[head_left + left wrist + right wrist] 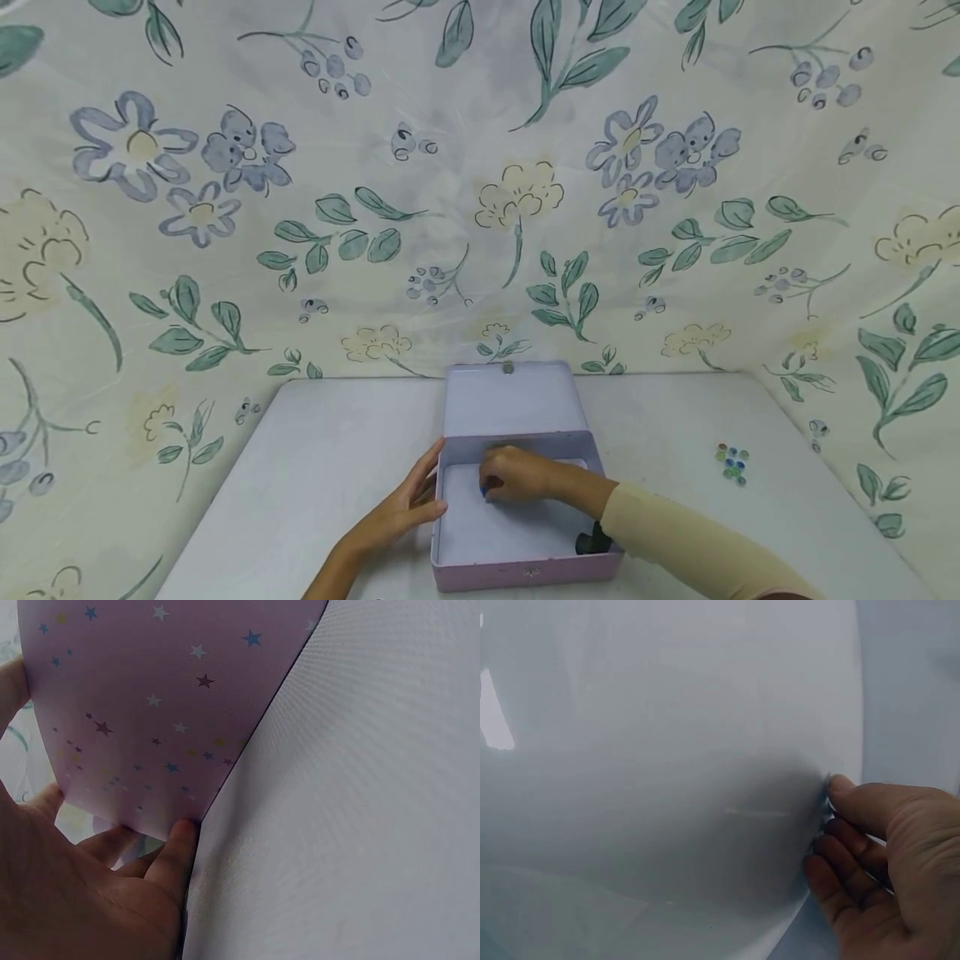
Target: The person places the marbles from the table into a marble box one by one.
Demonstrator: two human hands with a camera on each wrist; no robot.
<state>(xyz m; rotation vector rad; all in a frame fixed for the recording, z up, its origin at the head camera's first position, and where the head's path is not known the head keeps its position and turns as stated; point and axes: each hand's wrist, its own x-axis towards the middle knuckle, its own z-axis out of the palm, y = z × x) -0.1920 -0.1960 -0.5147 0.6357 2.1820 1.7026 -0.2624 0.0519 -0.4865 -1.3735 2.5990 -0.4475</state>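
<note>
A lilac-pink metal box [480,577] stands with its hinged lid [513,402] raised at the back. My left hand [401,510] rests against its left side, thumb by the rim; in the left wrist view its fingertips touch the star-printed wall [154,697]. Inside the box, my right hand [517,475] pinches something small and blue [484,492] near the white floor [495,537]. The right wrist view shows thumb and fingertips together around it, mostly hiding its shape, at the edge of a shiny white sheet [667,750].
Several small, shiny coloured pieces [732,464], blue, green and reddish, lie in a cluster on the white table [660,425] to the right of the box. A black object [594,542] shows at the box's front right corner, below the right wrist. Flowered cloth [465,208] hangs behind the table.
</note>
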